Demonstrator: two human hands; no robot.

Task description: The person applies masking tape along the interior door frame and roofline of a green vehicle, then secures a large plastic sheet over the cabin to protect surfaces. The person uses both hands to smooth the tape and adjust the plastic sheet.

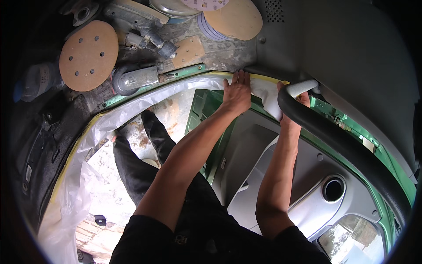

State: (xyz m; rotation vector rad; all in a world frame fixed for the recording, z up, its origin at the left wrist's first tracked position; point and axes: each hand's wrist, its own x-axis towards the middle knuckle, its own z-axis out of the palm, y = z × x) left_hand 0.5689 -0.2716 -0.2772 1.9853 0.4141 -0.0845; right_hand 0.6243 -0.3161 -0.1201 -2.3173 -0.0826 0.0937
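While my flat left hand (237,94) is pressing film (265,94), my right hand (293,108) is touching its end, can't tell grip. Leftward's looking covered, rightward green frame (323,107) bare.

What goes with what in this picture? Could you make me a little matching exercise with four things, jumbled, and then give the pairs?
1. left hand
2. plastic film
3. thick curved bar
4. disc at the upper left

A. orange-tan, with several round holes
B. whitish and see-through in places, hanging in folds
C. fingers laid at the yellow strip
D. mostly black, on the right side of the picture

Pairs: 1-C, 2-B, 3-D, 4-A
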